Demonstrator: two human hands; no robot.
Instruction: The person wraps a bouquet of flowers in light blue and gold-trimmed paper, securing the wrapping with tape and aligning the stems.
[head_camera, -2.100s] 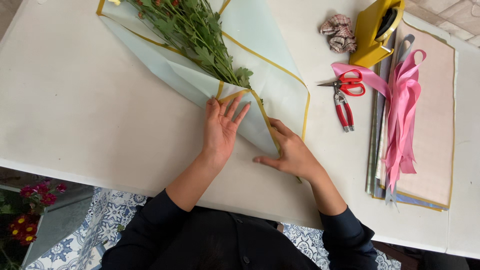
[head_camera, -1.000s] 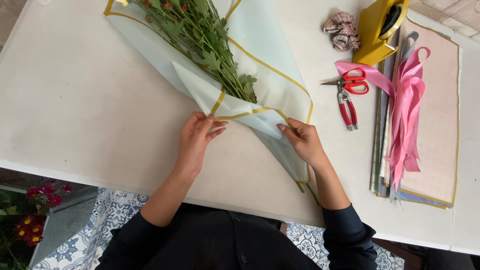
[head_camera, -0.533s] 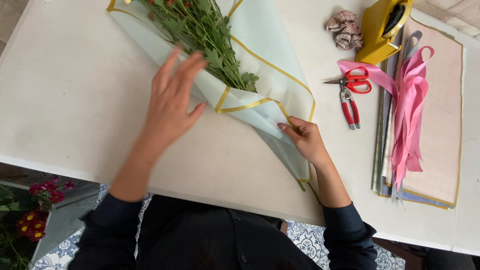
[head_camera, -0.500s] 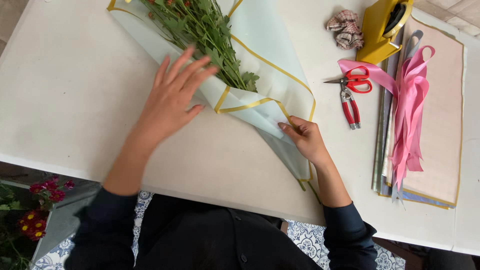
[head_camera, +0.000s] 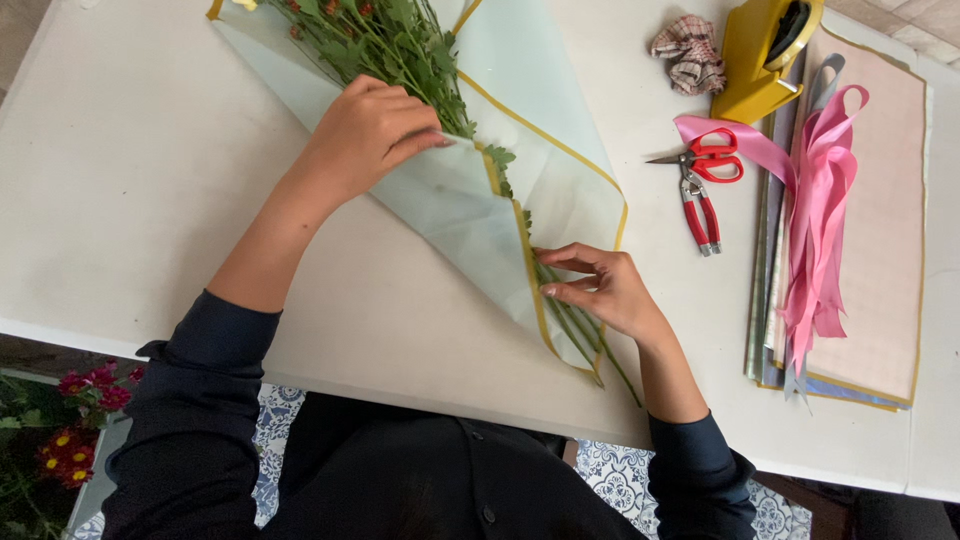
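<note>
Wrapping paper (head_camera: 455, 200), pale mint w/ a gold edge, is lying diagonally across the white table (head_camera: 120, 180), running from the top-left corner down toward the near edge. It's folding around a bunch of green stems (head_camera: 390, 45) w/ small dark red buds; the leafy tops are sticking out at upper left, the bare stem ends are poking out of the paper's narrow bottom end.

Left hand (head_camera: 365, 135) is lying palm-down on the folded flap, fingers curled & pressing it against the stems approx. mid-bunch. Right hand (head_camera: 605, 290) is pinching the gold edge of the paper lower down, thumb & fingertips closing on the fold just beside the stem ends.

To the right, well apart from the paper, red-handled scissors (head_camera: 700, 190) are lying shut on the table. Pink ribbon (head_camera: 815, 220) is draping over a stack of coloured paper sheets (head_camera: 890, 200) at the right side. Yellow tape dispenser (head_camera: 765, 50) is sitting at the top, w/ a crumpled checked cloth (head_camera: 690, 50) just beside it. Red & yellow flowers (head_camera: 70, 430) are showing below the table edge, bottom left.
</note>
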